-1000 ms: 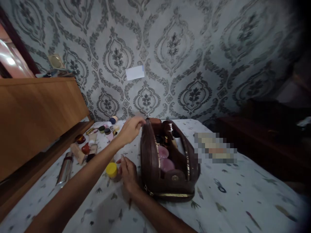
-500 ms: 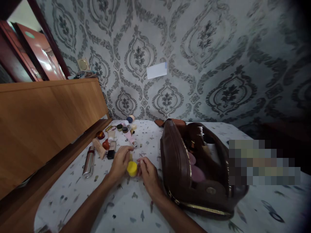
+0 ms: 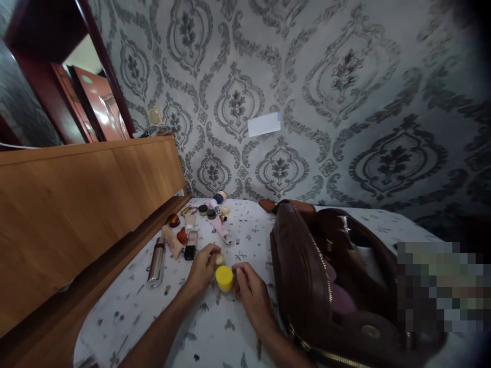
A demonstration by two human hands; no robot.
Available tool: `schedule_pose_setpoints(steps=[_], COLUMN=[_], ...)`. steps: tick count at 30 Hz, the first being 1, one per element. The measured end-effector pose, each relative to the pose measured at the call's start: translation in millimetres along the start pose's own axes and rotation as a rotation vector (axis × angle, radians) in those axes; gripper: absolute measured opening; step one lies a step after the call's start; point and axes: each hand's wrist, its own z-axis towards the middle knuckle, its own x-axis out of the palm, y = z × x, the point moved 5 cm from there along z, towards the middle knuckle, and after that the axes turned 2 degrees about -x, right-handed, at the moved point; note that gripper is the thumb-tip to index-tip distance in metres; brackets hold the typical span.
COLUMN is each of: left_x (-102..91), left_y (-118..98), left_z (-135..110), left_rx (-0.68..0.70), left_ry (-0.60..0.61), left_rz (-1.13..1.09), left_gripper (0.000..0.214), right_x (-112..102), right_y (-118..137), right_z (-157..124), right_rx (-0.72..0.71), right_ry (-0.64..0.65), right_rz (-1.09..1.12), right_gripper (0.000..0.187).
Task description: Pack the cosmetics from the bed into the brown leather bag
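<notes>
While your left hand [image 3: 202, 267] and right hand [image 3: 251, 290] grip the yellow-capped jar [image 3: 224, 278], many little things [image 3: 192, 230] lie beyond, outside the brown bag [image 3: 326, 286].

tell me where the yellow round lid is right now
In the head view the yellow round lid sits low and centre-left on the patterned cloth, between the left hand and right hand, just left of the open brown leather bag.

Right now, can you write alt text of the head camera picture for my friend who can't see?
Two hands, left hand and right hand, touch a small yellow-capped jar on a patterned sheet, beside an open brown bag.
</notes>
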Motion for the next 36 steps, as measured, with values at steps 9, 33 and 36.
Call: schedule_pose_setpoints(steps=[9,33,36], left_x=[-2.2,-52.9,-81.5], left_y=[0,23,42], left_z=[1,73,110], left_rx=[-0.016,-0.09,-0.18], left_ry=[0.013,-0.137,-0.156], left_rz=[0.009,0.336,0.467], left_gripper=[0.021,0.025,0.024], right_x=[-3,-5,-4], right_y=[-6,-4,-3], right_z=[0,3,3], right_rx=[-0.003,0.046,0.05], right_ry=[-0.053,-0.089,-0.092], right_rz=[0.005,0.131,0.144], right_gripper=[0.038,0.046,0.045])
